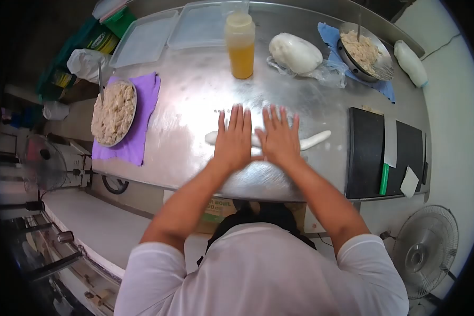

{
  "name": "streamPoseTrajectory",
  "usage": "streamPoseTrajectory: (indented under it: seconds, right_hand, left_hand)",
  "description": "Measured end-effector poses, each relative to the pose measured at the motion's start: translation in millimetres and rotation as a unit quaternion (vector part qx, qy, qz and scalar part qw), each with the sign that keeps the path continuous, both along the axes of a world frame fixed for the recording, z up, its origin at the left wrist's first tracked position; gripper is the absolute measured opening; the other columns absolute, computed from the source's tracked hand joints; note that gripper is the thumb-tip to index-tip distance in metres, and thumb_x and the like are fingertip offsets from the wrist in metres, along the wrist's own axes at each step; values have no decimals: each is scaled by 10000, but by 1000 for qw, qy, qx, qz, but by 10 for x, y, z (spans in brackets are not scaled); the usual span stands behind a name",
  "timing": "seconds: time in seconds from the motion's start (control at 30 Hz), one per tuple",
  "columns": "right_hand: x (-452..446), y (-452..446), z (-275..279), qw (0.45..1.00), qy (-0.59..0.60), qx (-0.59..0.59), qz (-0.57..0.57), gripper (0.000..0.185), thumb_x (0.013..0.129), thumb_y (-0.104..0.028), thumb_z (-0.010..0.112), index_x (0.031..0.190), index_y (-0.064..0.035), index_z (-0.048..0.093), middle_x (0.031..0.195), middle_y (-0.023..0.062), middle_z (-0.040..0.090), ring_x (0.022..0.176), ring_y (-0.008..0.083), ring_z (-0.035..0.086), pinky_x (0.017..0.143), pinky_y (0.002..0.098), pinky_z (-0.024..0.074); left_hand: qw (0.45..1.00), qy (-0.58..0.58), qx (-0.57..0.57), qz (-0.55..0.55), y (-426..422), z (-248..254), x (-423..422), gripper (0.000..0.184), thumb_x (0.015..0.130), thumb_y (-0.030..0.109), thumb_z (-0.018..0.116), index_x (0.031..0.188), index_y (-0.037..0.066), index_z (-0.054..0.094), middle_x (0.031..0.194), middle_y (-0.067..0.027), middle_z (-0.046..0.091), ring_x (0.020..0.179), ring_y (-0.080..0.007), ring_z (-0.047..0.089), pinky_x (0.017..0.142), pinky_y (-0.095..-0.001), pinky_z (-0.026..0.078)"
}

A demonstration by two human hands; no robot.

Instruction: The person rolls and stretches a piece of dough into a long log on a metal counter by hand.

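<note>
A thin rope of white dough (316, 140) lies across the metal table, its two ends showing on either side of my hands. My left hand (234, 136) is flat on the left part of the rope, fingers stretched forward. Beside it, my right hand (280, 136) presses flat on the right part, with its fingers slightly spread. Both palms hide the middle of the rope. Ahead of my hands stands a clear squeeze bottle of yellow liquid (241, 58). To its right a large lump of white dough (296, 53) rests on plastic wrap.
At left a plate of pale filling (114, 113) with a spoon sits on a purple cloth (146, 100). A bowl of filling (361, 52) stands back right on a blue cloth. A black board (366, 152) holds a green-handled knife (384, 179) and a white scraper (409, 183). Plastic lids (145, 39) lie behind.
</note>
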State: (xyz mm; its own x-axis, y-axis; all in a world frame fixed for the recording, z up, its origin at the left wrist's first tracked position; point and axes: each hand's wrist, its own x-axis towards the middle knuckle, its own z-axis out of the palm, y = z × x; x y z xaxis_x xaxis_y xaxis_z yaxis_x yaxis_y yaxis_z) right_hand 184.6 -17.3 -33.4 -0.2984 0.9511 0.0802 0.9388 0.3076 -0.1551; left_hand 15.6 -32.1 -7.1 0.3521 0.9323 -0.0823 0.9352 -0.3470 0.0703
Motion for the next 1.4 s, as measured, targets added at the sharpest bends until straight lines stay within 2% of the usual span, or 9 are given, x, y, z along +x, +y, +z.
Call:
streamPoseTrajectory:
  seconds: [0.1,0.23,0.27,0.4,0.5,0.6,0.7,0.9,1.4]
  right_hand:
    - [-5,344,42,999,13,-25,-28,741,1071,-581,421,1631,-96,387,1707,167,332,1596,374,254,1269,647,122]
    - [446,32,184,992,15,-111,51,724,1083,-597,390,1648,-146,358,1738,154,265,1620,350,195,1288,610,86]
    - [675,-95,125,996,29,-41,79,633,1058,-512,538,1559,-126,507,1656,167,421,1555,363,343,1264,553,229]
    - [1365,-352,30,986,126,-36,105,486,995,-364,692,1393,-88,665,1493,160,596,1412,378,512,1170,500,379]
    - [1528,-559,98,989,107,8,105,355,890,-206,796,1205,-55,740,1306,110,701,1240,355,614,1048,456,463]
    - [1422,-687,150,996,70,-50,37,434,989,-293,688,1345,-46,679,1443,130,634,1379,357,539,1144,499,400]
    - [860,-631,75,999,18,14,37,629,1105,-456,399,1605,-76,433,1667,153,413,1577,377,297,1273,617,149]
    - [724,-52,-12,998,-16,39,-53,646,1103,-496,377,1616,-106,426,1664,172,412,1566,403,310,1251,670,138]
    - [1417,-376,-16,992,-21,-37,-117,610,1127,-492,300,1661,-202,352,1730,117,303,1608,385,216,1262,676,48]
  left_hand:
    - [998,7,-55,-11,475,127,-43,1450,689,877,701,1626,-113,206,1706,-306,222,1629,-385,134,1288,-612,82]
    - [983,-136,23,-118,176,-163,-370,831,868,571,757,1465,29,558,1544,-196,533,1466,-344,466,1169,-484,379]
    - [976,-182,54,-106,46,-149,-428,533,871,360,808,1314,105,658,1355,-90,670,1281,-293,602,1038,-433,456]
    - [982,-148,-3,-114,-86,13,-610,509,877,308,807,1324,108,668,1276,-65,704,1226,-273,617,1001,-425,468]
    - [989,-49,-136,-30,-184,176,-525,640,882,330,805,1429,65,604,1427,-134,632,1383,-312,539,1135,-461,408]
    - [1000,21,-3,-5,-404,244,-73,1071,862,506,793,1598,-94,298,1697,-286,259,1621,-406,149,1311,-575,86]
    - [994,-71,-12,-88,-578,36,527,1201,857,722,679,1624,-93,244,1712,-274,235,1625,-393,140,1295,-595,61]
    - [995,-34,0,-94,308,-22,611,1446,720,960,566,1630,-102,198,1703,-301,228,1627,-395,128,1290,-603,75]
    - [992,-15,-39,-117,-81,170,477,1438,744,944,562,1631,-114,159,1708,-300,206,1629,-395,119,1290,-608,83]
